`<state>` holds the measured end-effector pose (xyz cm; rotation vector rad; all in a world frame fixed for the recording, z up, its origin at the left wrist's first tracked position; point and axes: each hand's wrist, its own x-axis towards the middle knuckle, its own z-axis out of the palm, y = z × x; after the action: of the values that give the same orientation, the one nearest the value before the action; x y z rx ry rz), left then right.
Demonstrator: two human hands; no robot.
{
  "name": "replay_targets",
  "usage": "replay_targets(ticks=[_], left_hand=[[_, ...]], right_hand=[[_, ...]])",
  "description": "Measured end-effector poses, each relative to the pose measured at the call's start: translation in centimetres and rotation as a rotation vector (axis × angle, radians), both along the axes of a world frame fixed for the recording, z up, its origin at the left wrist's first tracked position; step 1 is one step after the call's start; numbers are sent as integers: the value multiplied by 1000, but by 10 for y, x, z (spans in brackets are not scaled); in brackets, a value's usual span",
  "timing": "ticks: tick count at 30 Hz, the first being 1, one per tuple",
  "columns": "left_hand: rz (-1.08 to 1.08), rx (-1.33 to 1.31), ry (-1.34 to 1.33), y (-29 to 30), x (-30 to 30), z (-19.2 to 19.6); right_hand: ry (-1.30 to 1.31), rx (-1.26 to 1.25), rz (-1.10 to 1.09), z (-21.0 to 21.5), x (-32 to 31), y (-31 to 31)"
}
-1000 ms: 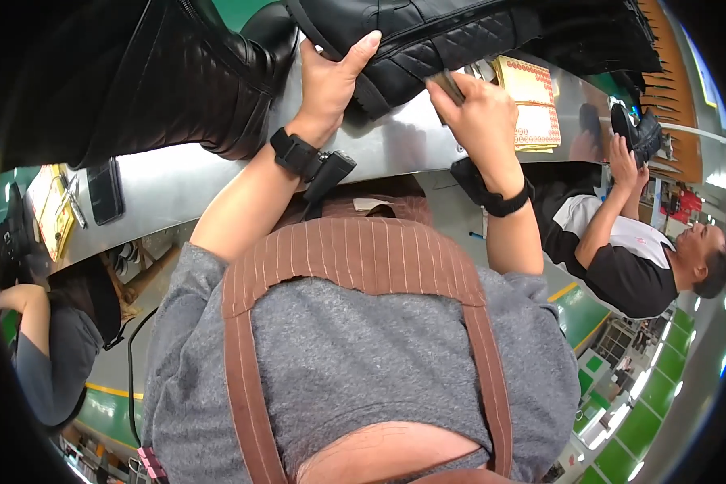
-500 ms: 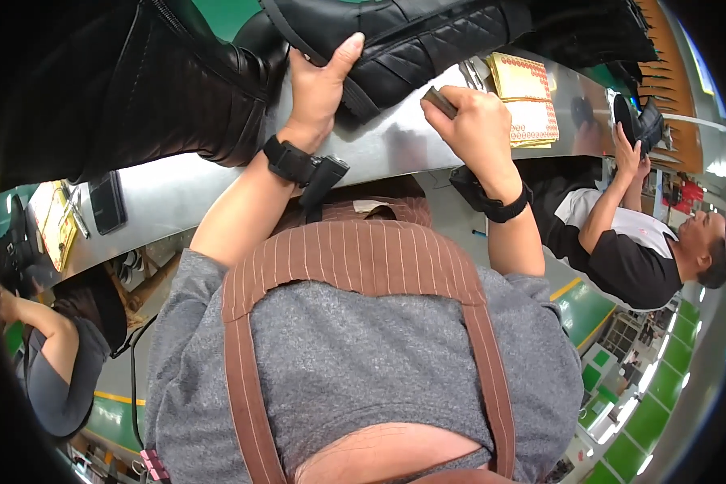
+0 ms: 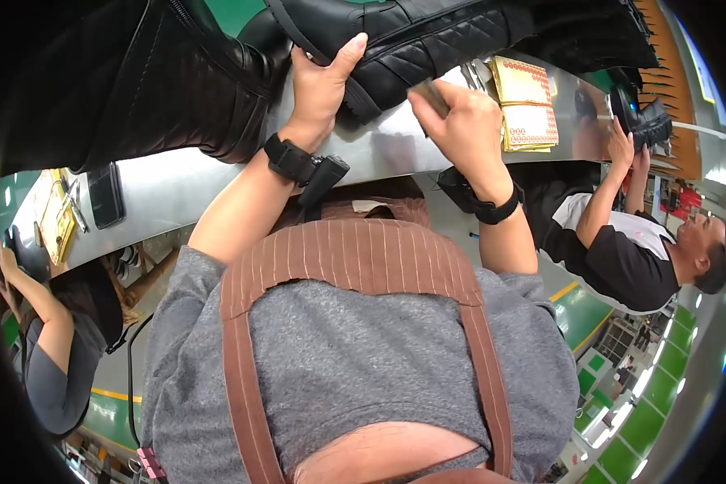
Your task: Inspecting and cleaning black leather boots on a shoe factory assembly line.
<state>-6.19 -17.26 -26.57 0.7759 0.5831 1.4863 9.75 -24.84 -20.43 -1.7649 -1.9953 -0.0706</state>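
My left hand (image 3: 319, 93) grips a tall black boot (image 3: 431, 40) around the sole, with the thumb along its underside edge. The boot lies on its side over the metal bench, its quilted shaft stretching to the upper right. In my right hand (image 3: 472, 125) is a small dark olive-brown block (image 3: 432, 98), held between thumb and fingers. That block is a little below the boot's quilted part; its exact kind does not show. Another black boot (image 3: 169, 89), with a zip, lies close to my left hand at the upper left.
Yellow-and-white printed sheets (image 3: 527, 101) are stacked right of my right hand, beside some metal tools (image 3: 477, 74). A dark phone (image 3: 106, 196) and more yellow sheets (image 3: 54, 218) lie on the bench (image 3: 165, 189) at left. Co-workers sit on both sides, the right one (image 3: 621, 242) handling a black boot (image 3: 647, 125).
My right hand has shifted left with the block, closer to the boot, and the block has turned. My left hand and the boot stay nearly still. The right co-worker's boot has turned.
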Motion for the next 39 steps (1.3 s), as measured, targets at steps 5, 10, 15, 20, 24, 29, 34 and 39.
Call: replay_targets(ticks=[5, 10, 15, 20, 24, 29, 34, 39], left_hand=[[10, 19, 30, -1, 0, -2], [60, 16, 74, -2, 0, -2], [22, 18, 29, -3, 0, 0], [-46, -16, 85, -1, -4, -4], [-65, 8, 134, 1, -6, -8], [4, -6, 30, 2, -1, -6], [-19, 5, 103, -1, -2, -5], [-31, 0, 80, -1, -5, -7]], right_hand=[[133, 51, -39, -6, -9, 14], [86, -194, 38, 4, 2, -3], [303, -16, -53, 3, -10, 11], [57, 22, -18, -13, -4, -2], [107, -67, -51, -6, -1, -6], [196, 95, -29, -13, -19, 17], [16, -125, -3, 0, -6, -4], [204, 105, 26, 7, -8, 12]])
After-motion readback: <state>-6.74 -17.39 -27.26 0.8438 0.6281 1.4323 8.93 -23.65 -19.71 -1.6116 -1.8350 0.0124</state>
